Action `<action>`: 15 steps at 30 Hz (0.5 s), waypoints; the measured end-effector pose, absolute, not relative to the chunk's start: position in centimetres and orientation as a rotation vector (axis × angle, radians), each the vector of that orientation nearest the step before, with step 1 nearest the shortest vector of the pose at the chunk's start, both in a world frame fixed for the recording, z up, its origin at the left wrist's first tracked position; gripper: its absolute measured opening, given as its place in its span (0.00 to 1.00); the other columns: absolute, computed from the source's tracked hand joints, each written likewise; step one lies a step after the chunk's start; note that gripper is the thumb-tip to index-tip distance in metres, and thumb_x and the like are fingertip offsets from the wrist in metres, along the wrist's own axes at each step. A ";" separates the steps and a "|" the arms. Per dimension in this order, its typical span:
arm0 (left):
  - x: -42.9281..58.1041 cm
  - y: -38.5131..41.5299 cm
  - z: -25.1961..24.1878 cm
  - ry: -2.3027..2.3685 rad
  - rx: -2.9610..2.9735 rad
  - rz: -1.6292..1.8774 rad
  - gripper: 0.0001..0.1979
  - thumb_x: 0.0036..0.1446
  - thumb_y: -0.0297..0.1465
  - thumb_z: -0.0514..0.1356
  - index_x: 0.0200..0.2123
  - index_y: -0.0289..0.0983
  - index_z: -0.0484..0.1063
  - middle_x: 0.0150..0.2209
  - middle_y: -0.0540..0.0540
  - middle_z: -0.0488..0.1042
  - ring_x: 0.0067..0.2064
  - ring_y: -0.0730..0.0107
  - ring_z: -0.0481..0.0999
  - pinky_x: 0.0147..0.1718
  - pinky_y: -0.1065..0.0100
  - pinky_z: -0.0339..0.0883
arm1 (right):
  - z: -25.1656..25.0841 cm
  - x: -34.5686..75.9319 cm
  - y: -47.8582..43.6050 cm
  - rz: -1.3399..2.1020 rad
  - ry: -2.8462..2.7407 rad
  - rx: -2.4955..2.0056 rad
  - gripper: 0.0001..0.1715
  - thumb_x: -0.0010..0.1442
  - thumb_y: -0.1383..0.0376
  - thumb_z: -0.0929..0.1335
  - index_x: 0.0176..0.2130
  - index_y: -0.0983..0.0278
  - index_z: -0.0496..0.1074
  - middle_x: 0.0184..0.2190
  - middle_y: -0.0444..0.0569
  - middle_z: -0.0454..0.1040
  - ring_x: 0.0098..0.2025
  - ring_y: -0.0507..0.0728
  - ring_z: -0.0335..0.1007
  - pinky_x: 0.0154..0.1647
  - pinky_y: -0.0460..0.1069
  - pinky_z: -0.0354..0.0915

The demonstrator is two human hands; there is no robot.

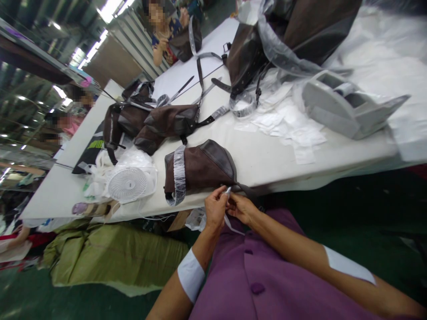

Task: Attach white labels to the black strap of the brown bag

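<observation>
A brown bag [205, 166] with dark leather panels lies at the table's front edge, a plastic-wrapped strap [179, 173] around its left part. Just below its right end, my left hand [216, 205] and my right hand [242, 208] meet, fingers pinched together on a thin whitish strip [233, 226]. The strip's upper end shows between the fingertips and its tail hangs down in front of the purple garment. A dark strap [245, 189] runs from the bag's right end, close above my right hand.
More brown bags [167, 124] lie behind. A white fan [129, 184] stands left, a grey tape dispenser [343, 104] right, beside white sheets [287, 120]. Across the table a person [163, 38] handles a bag. A green sack [113, 253] is on the floor.
</observation>
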State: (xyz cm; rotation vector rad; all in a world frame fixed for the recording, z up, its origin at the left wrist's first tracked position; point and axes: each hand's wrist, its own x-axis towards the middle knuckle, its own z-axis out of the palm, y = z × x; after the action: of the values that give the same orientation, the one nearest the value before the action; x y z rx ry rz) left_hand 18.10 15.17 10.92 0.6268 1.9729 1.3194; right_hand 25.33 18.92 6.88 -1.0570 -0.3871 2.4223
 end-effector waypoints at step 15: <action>17.8 14.5 12.4 2.180 1.385 1.007 0.15 0.55 0.27 0.54 0.43 0.42 0.76 0.30 0.47 0.71 0.33 0.71 0.70 0.35 0.71 0.63 | 9.1 27.4 20.3 2.374 0.154 -0.976 0.14 0.62 0.68 0.61 0.27 0.66 0.71 0.23 0.47 0.73 0.25 0.51 0.69 0.27 0.45 0.65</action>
State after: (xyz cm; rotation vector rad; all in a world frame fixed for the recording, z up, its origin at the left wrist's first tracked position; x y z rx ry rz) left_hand 17.75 14.47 12.36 1.3849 2.1802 1.0068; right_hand 27.37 20.25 9.11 -0.9755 0.1537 2.3743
